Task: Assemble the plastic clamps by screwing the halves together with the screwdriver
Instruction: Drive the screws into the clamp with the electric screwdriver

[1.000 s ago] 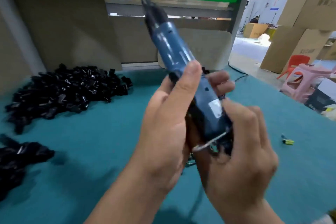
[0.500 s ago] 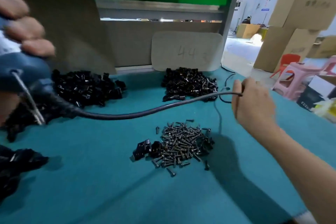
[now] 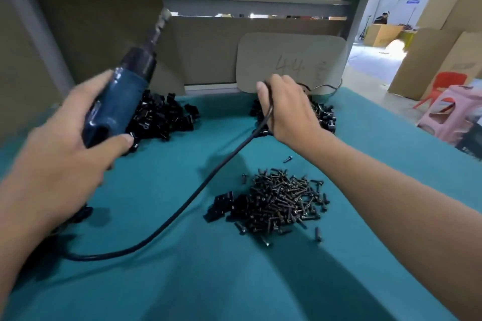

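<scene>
Motion blur softens the left hand (image 3: 60,154), which grips the blue electric screwdriver (image 3: 117,104) above the teal surface (image 3: 234,281), bit tilted up and away. The right hand (image 3: 288,109) pinches the screwdriver's black cord (image 3: 182,212), which sags to the surface and runs out of sight under the left forearm. That hand hides part of a far pile of black clamp halves (image 3: 324,117); another pile (image 3: 161,117) lies behind the screwdriver. Screws (image 3: 284,200) lie heaped nearby, touching what seem to be a few clamp pieces (image 3: 221,204).
</scene>
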The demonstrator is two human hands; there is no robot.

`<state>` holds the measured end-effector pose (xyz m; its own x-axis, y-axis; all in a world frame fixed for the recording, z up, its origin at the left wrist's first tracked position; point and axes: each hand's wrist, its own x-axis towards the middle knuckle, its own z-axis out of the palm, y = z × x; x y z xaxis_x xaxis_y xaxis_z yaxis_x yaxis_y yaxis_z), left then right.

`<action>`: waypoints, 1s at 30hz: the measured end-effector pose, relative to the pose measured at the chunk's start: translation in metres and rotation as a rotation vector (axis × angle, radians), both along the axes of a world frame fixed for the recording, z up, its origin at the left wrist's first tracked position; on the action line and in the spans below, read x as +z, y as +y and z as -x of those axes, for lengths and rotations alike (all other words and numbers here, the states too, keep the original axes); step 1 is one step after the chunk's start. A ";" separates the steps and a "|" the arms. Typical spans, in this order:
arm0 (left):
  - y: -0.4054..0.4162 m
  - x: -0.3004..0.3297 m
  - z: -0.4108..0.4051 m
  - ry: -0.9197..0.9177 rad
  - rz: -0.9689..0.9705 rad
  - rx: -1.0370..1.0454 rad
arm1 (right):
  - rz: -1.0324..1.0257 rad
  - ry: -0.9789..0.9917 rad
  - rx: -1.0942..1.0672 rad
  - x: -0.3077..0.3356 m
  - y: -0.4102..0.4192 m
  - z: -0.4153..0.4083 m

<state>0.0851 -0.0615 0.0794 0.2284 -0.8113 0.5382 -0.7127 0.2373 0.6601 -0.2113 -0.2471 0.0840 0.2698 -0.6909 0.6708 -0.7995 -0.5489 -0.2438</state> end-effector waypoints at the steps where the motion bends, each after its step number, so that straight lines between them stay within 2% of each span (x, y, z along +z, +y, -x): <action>1: 0.002 -0.001 0.003 -0.074 -0.008 -0.001 | -0.032 -0.018 0.024 -0.005 -0.004 -0.014; 4: 0.006 -0.008 0.009 -0.201 -0.079 0.068 | -0.148 -0.005 0.063 -0.016 -0.018 -0.042; 8: 0.006 -0.008 -0.011 -0.307 -0.095 0.088 | -0.340 0.133 -0.010 -0.022 -0.048 -0.070; 13: 0.010 -0.026 -0.023 -0.246 -0.116 0.057 | -0.695 0.236 -0.013 -0.037 -0.078 -0.123; 17: 0.010 -0.040 -0.016 -0.438 -0.213 0.092 | -0.852 0.380 0.100 -0.057 -0.091 -0.134; 20: 0.009 -0.049 0.003 -0.689 -0.414 0.040 | -0.812 0.404 0.152 -0.067 -0.099 -0.117; 21: 0.007 -0.053 0.010 -0.774 -0.455 0.034 | -0.799 0.369 0.158 -0.069 -0.098 -0.108; 25: -0.004 -0.075 0.031 -0.940 -0.439 0.054 | -0.840 -0.007 0.175 -0.067 -0.085 -0.061; 27: -0.012 -0.085 0.031 -0.978 -0.444 0.093 | -0.845 -0.148 0.195 -0.067 -0.073 -0.034; 30: -0.026 -0.088 0.026 -0.977 -0.425 0.163 | -0.716 -0.322 0.132 -0.071 -0.041 0.010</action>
